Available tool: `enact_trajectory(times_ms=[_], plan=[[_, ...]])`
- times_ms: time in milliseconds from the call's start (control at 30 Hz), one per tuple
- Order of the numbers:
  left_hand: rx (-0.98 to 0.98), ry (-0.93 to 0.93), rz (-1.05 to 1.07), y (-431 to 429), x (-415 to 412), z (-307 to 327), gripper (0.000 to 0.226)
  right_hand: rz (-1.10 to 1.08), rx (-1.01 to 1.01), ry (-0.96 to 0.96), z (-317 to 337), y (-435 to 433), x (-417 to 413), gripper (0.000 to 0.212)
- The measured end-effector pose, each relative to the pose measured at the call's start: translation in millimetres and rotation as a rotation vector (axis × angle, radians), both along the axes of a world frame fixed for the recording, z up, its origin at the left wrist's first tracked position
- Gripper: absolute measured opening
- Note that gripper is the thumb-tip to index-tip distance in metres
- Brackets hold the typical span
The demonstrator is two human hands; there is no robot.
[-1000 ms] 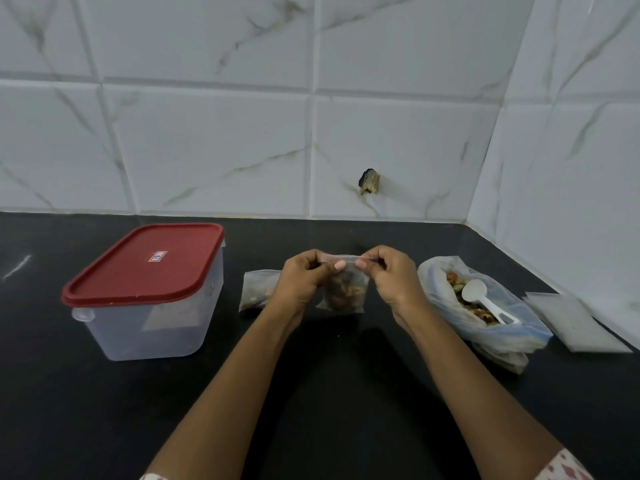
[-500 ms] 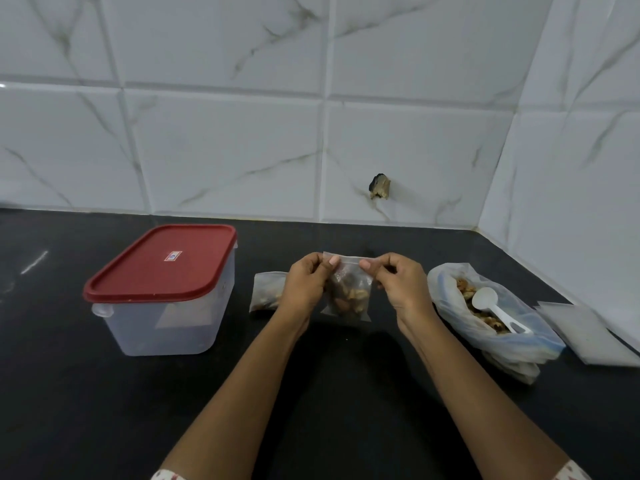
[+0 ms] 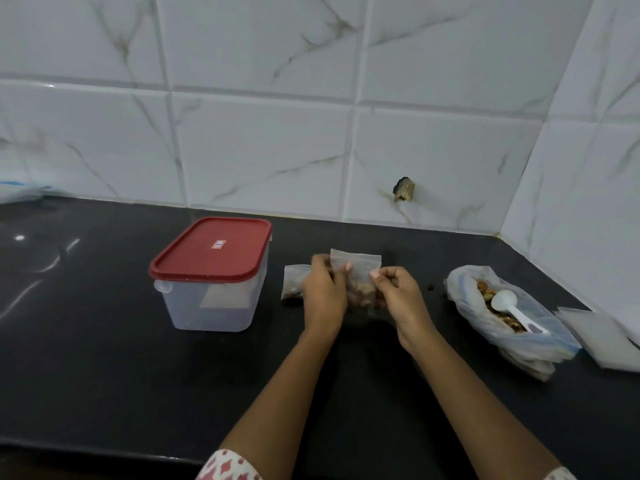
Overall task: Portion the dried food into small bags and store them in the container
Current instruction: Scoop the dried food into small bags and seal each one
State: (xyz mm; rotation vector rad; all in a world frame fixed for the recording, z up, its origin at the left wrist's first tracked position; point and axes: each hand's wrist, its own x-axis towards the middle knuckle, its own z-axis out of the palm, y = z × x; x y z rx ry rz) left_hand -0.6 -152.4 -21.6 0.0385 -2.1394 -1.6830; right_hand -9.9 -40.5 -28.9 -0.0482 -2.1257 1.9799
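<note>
At centre frame, pinching the filled small bag [image 3: 356, 268] with fingers of left hand [image 3: 323, 292] and right hand [image 3: 398, 294], risking a spill onto the surface [image 3: 311, 375] from any gap in the seal.

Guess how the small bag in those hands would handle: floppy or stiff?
Probably floppy: the small bag is thin clear film, held up by the left hand and right hand pinching it. Likely bottom-heavy, since the dried food sits low.
</note>
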Motion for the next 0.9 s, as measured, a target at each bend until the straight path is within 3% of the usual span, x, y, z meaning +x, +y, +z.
enact_trajectory(times_ms=[200, 300, 500, 700, 900], plan=[[-0.031, 0.039, 0.291, -28.2, 7.0, -2.9, 0.017, 0.059, 0.047, 0.014, -0.2, -51.1, -3.2, 0.020], [-0.097, -0.033, 0.286, -34.7, 1.8, -11.3, 0.028, 0.025, 0.162, -0.016, -5.2, -67.9, -7.8, 0.009], [-0.417, -0.227, 0.260, -34.9, -7.8, -15.3, 0.046, 0.009, 0.369, 0.043, -11.4, -73.3, -10.1, 0.023], [-0.326, -0.298, 0.211, -35.9, -7.5, -13.8, 0.056, 0.097, 0.400, 0.013, -9.8, -73.5, -10.6, 0.029], [-0.360, -0.283, 0.212, -35.8, -7.9, -15.4, 0.058, 0.155, 0.395, 0.019, -9.5, -70.3, -10.9, 0.031]])
